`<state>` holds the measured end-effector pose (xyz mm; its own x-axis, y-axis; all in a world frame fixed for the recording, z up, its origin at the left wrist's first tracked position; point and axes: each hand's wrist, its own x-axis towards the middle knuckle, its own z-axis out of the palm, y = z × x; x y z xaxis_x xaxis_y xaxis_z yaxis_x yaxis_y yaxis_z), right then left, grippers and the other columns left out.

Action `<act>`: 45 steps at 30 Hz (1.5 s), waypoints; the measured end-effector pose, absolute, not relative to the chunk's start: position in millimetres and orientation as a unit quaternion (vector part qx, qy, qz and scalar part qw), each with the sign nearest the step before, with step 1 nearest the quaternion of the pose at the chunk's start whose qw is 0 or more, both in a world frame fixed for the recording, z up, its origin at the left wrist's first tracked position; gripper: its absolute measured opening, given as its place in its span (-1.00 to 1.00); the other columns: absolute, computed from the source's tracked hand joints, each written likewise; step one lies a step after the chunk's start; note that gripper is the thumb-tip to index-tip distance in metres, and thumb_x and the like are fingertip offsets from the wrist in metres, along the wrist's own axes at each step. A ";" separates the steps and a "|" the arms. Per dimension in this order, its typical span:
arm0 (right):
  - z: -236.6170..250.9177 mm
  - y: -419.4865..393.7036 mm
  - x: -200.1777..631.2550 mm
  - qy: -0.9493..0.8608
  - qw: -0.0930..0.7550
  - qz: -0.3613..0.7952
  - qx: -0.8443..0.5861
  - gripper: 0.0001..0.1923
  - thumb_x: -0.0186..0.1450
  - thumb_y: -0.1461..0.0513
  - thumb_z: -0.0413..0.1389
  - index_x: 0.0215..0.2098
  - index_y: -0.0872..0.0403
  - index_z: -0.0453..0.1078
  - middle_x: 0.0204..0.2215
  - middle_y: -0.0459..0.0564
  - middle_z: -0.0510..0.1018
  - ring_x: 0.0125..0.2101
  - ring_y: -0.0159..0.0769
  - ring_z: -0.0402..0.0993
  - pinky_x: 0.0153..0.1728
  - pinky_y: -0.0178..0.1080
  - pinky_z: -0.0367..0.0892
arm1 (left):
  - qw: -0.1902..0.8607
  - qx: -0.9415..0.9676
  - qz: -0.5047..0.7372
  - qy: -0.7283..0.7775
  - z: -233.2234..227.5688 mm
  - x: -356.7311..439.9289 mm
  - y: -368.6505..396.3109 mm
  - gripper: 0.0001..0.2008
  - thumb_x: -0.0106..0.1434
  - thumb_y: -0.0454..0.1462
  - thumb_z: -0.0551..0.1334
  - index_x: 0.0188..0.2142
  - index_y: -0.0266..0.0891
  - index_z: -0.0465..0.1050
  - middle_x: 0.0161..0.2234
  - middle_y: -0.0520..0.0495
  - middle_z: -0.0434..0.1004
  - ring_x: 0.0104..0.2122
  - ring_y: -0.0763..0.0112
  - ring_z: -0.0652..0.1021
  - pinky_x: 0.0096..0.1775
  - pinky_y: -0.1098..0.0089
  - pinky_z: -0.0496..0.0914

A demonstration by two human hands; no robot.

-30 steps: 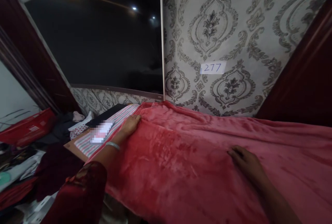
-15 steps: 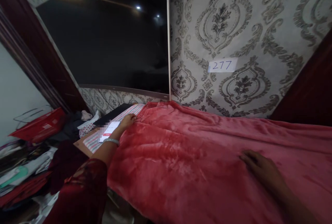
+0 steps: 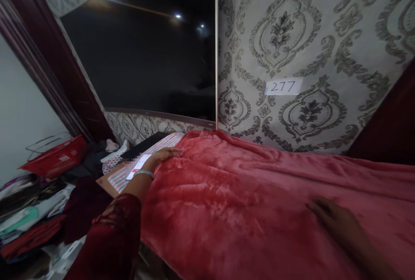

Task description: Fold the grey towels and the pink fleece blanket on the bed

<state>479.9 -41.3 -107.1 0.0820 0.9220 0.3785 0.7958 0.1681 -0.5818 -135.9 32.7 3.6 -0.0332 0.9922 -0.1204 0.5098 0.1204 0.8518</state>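
A red plush blanket point(image 3: 220, 202) is spread over the surface before me, with soft creases across it. My left hand point(image 3: 164, 154) rests at its far left edge, fingers stretched out over the plush. A bracelet circles that wrist. Beside the wrist lies a phone point(image 3: 138, 165) with a lit screen, on a striped cloth point(image 3: 118, 179), partly covered by my hand. On the right part of the blanket my right hand point(image 3: 337, 219) lies with its fingers extended, in shadow, holding nothing that I can see.
A large dark television point(image 3: 139, 59) hangs behind the blanket, beside patterned wallpaper with a paper marked 277 point(image 3: 283, 86). At left are a red basket point(image 3: 56, 159) and heaped clothes point(image 3: 35, 219). A dark flat object point(image 3: 144, 145) lies behind the striped cloth.
My left hand's fingers have straightened from a curled pose and now reach out over the blanket's edge. My right hand stays on the blanket. The whole view has shifted slightly.
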 end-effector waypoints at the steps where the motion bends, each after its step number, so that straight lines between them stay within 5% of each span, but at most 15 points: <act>1: -106.8 -41.2 480.0 -0.671 0.363 0.099 -0.639 -0.49 0.08 -0.20 0.03 -0.38 0.00 0.51 -0.31 0.08 0.68 -0.24 0.11 0.61 -0.22 0.00 0.51 | 0.394 0.584 0.317 0.635 5.2 -135.8 34.1 -0.70 -0.02 -0.19 0.39 -0.27 -0.26 0.59 -0.28 -0.12 0.65 -0.24 0.23 0.60 -0.20 0.31 0.47; 10: -108.3 -39.6 482.4 -0.656 0.361 0.163 -0.642 -0.50 0.06 -0.21 0.06 -0.38 -0.02 0.51 -0.26 0.10 0.68 -0.18 0.18 0.59 -0.13 0.07 0.49 | 0.405 0.583 0.336 0.619 9.9 -150.1 43.2 -0.75 -0.07 -0.18 0.42 -0.38 -0.24 0.56 -0.41 -0.02 0.59 -0.35 0.34 0.54 -0.26 0.35 0.43; 18: -113.5 -35.7 486.3 -0.648 0.350 0.167 -0.655 -0.46 0.01 -0.22 0.06 -0.35 0.00 0.52 -0.24 0.12 0.68 -0.15 0.20 0.58 -0.10 0.10 0.48 | 0.456 0.598 0.294 0.591 25.7 -152.0 31.9 -0.60 -0.17 -0.22 0.43 -0.26 -0.26 0.61 -0.24 -0.14 0.65 -0.23 0.22 0.58 -0.17 0.30 0.45; 29: -117.5 -35.2 488.6 -0.641 0.365 0.169 -0.654 -0.47 0.00 -0.22 0.08 -0.35 0.00 0.51 -0.24 0.13 0.68 -0.15 0.21 0.59 -0.09 0.12 0.47 | 0.407 0.597 0.301 0.622 16.6 -149.5 33.3 -0.69 -0.17 -0.32 0.34 -0.33 -0.27 0.57 -0.42 -0.03 0.61 -0.39 0.31 0.55 -0.30 0.36 0.44; 34: -114.1 -38.0 488.3 -0.658 0.368 0.160 -0.637 -0.51 0.05 -0.20 0.08 -0.37 -0.02 0.51 -0.24 0.09 0.68 -0.17 0.15 0.59 -0.10 0.06 0.47 | 0.365 0.588 0.344 0.634 17.6 -153.7 32.4 -0.82 -0.12 -0.23 0.36 -0.51 -0.26 0.47 -0.56 0.04 0.48 -0.48 0.37 0.47 -0.33 0.36 0.40; 41: -90.2 -52.4 479.8 -0.638 0.404 0.144 -0.640 -0.53 0.09 -0.18 0.05 -0.35 0.00 0.48 -0.24 0.10 0.65 -0.19 0.10 0.56 -0.15 0.01 0.46 | 0.313 0.575 0.436 0.617 21.1 -153.8 29.8 -0.62 -0.10 0.01 0.39 -0.44 -0.22 0.42 -0.47 0.05 0.45 -0.40 0.39 0.45 -0.31 0.40 0.36; 45: -77.9 -59.7 472.4 -0.658 0.390 0.145 -0.628 -0.56 0.16 -0.15 0.00 -0.38 0.00 0.46 -0.31 0.08 0.65 -0.26 0.02 0.55 -0.21 -0.07 0.44 | 0.322 0.558 0.467 0.605 9.3 -144.2 25.8 -0.52 -0.11 0.13 0.34 -0.45 -0.19 0.32 -0.57 0.10 0.34 -0.52 0.45 0.38 -0.42 0.40 0.34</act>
